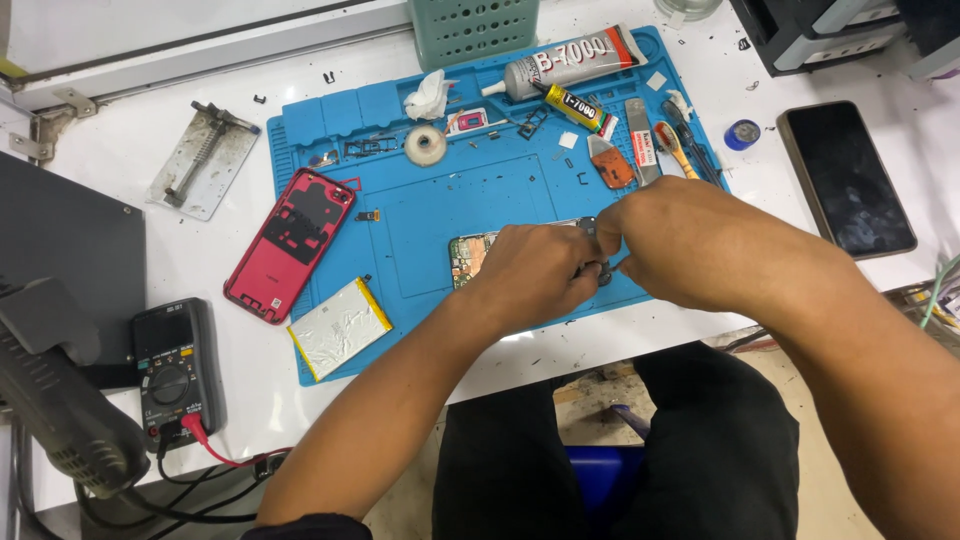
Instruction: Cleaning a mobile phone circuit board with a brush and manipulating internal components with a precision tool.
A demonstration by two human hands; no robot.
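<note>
1. Step, as I judge: both hands work small parts on the opened phone (472,256), centre frame on the blue mat (430,215).
2. Left hand (535,275) curls closed over the phone; right hand (680,240) pinches a small dark part (592,270).
3. The next move calls for steady, fine fingertip control.

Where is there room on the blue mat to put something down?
The blue rubber mat is bare between the red phone back cover and the opened phone under the left hand. Crowded: the top strip around the grey glue tube.
</note>
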